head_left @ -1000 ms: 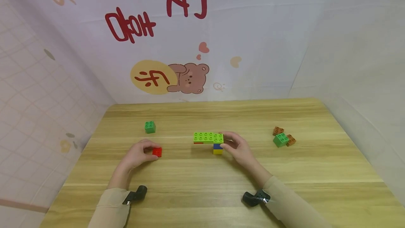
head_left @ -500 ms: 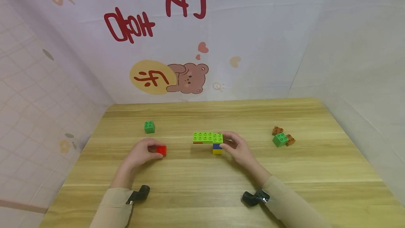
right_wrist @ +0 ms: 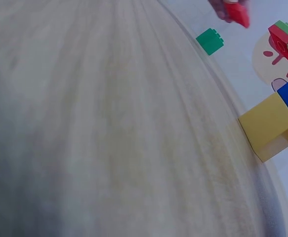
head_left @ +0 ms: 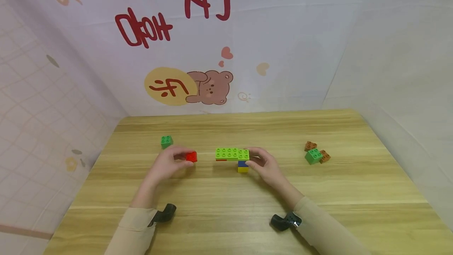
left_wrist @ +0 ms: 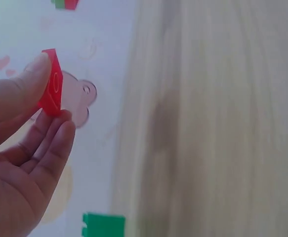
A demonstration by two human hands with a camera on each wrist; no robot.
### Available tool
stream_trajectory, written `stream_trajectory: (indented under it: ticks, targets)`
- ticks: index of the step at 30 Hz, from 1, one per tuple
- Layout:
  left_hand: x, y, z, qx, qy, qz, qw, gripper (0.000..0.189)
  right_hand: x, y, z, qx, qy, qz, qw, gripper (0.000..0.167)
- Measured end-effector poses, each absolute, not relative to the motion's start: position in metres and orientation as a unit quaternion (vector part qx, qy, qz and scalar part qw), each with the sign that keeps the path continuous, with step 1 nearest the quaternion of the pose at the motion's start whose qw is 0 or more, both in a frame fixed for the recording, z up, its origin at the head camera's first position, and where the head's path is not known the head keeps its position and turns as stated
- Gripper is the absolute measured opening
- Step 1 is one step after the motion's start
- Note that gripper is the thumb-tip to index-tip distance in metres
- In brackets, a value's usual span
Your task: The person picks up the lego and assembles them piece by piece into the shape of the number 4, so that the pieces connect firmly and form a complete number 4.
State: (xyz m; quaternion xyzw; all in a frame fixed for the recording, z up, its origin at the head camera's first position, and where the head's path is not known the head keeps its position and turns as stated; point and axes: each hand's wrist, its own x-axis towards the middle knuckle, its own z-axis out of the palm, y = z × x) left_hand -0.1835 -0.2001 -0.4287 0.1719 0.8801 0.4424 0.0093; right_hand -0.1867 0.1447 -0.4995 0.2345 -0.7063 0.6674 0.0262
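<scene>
My left hand [head_left: 168, 165] pinches a small red building brick [head_left: 192, 156] between thumb and fingers, left of a brick structure. In the left wrist view the red brick [left_wrist: 53, 85] is tilted on its side, raised off the table. The structure has a long lime-green studded top [head_left: 228, 154] over a blue brick [head_left: 243, 163] and a yellow brick [head_left: 243, 169] at its right end. Beneath its overhanging left end shows another red brick [right_wrist: 280, 40]. My right hand [head_left: 268, 170] holds the structure at its right end, thumb at the blue brick.
One green brick [head_left: 166, 141] stands behind the left hand. At the right, another green brick [head_left: 313, 156] lies against two brown bricks [head_left: 311, 146]. A printed cloth wall [head_left: 283, 50] rises behind the wooden table [head_left: 219, 215].
My left hand has lifted the red brick and carried it right and away from me, closer to the structure. The right hand and the structure have stayed put.
</scene>
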Motion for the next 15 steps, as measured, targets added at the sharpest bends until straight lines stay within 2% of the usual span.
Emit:
stream_trajectory:
  ticks: [15]
  targets:
    - [-0.183, -0.161, -0.402, 0.221, 0.855, 0.467, -0.038, 0.036, -0.186, 0.143, -0.501, 0.229, -0.708, 0.667, 0.030, 0.037]
